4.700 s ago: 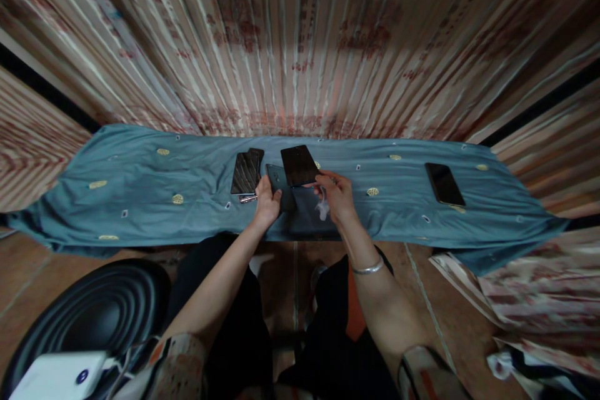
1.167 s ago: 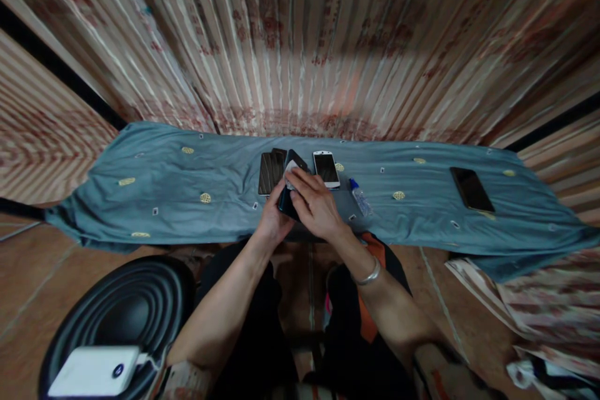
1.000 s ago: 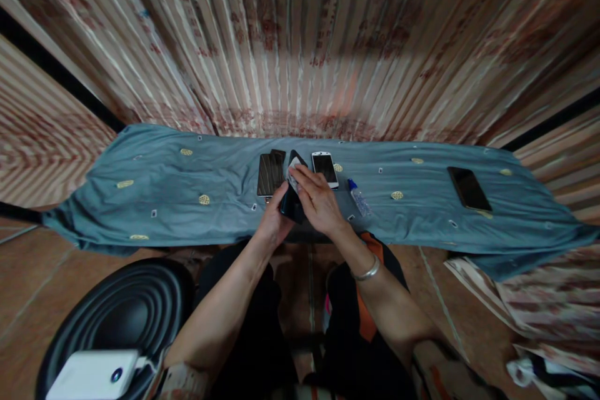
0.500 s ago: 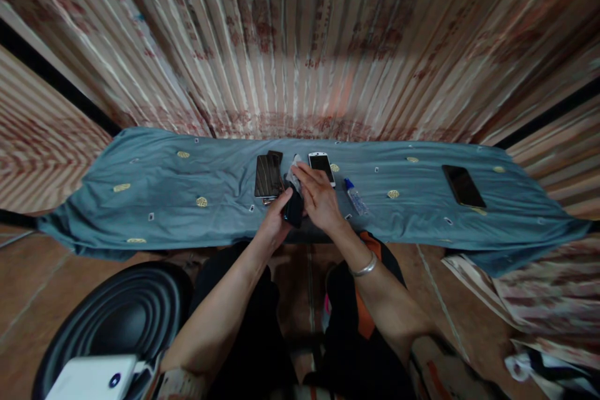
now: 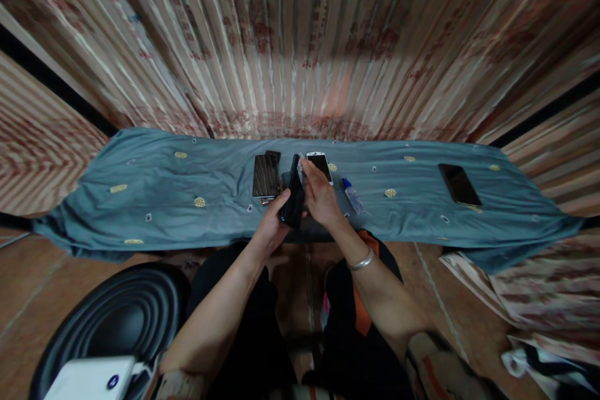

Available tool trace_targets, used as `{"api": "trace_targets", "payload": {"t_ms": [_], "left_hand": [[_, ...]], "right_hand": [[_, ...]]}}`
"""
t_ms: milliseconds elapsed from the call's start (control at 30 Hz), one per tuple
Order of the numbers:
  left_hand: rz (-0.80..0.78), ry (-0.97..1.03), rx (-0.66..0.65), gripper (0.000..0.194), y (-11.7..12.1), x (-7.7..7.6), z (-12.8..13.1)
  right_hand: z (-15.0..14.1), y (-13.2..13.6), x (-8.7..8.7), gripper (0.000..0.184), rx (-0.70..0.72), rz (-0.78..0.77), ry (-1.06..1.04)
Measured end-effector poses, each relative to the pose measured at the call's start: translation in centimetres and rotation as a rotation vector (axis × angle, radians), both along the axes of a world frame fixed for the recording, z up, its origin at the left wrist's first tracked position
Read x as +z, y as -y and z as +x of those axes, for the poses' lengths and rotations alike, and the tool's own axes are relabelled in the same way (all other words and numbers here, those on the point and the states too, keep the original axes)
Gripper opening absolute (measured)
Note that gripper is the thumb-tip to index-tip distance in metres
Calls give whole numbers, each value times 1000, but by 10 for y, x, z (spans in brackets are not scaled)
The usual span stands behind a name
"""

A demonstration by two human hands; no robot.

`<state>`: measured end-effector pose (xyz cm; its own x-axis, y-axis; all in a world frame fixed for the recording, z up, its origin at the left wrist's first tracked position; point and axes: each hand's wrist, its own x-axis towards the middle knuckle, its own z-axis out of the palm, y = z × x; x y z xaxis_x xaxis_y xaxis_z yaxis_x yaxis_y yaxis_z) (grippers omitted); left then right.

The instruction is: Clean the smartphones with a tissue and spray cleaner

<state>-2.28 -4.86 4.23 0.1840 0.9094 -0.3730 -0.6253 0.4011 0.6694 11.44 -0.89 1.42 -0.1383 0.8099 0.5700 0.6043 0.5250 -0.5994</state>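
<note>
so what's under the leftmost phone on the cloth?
Past the far right corner of the leftmost phone, a darker slab shows; likely another phone. A thin shiny sliver shows at the near edge, too small to identify. The rest underneath is covered.

Pleated curtains (image 5: 290,44) (partly reddish), cloth-covered table (image 5: 159,187), tiled floor (image 5: 450,300), black stool (image 5: 117,322), dim light
</note>
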Motion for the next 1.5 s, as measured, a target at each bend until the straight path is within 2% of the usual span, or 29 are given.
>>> {"api": "trace_targets", "payload": {"t_ms": [100, 300, 433, 600, 700, 833, 967, 1133, 1267, 1400, 1500], "left_hand": [[6, 4, 15, 17, -2, -1, 0], [31, 40, -9, 19, -2, -7, 3], [21, 20, -10, 17, -1, -4, 2], [-3, 27, 67, 16, -4, 2, -4], [7, 44, 104, 14, -6, 2, -4], [29, 48, 49, 15, -4, -3, 0], [30, 1, 3, 18, -2, -7, 2], [42, -6, 43, 18, -5, -4, -2], [59, 15, 74, 15, -7, -4, -3], [49, 16, 31, 17, -5, -8, 2], [29, -4, 9, 20, -3, -10, 3]], "right_hand": [[-1, 2, -2, 55, 7, 12, -17], [-3, 7, 6, 57, 42, 16, 12], [0, 3, 3, 57, 40, 8, 10], [-7, 4, -6, 57, 63, -37, -6], [-12, 10, -4, 57, 88, -32, 7], [-11, 10, 3, 60, 88, -9, 14], [-5, 3, 2, 59, 42, -6, -9], [-7, 4, -3, 59, 47, -24, -12], [-11, 10, 2, 60, 91, -13, 9], [-9, 9, 6, 60, 63, -9, 0], [-5, 3, 2, 60, 37, -16, -14]]}}
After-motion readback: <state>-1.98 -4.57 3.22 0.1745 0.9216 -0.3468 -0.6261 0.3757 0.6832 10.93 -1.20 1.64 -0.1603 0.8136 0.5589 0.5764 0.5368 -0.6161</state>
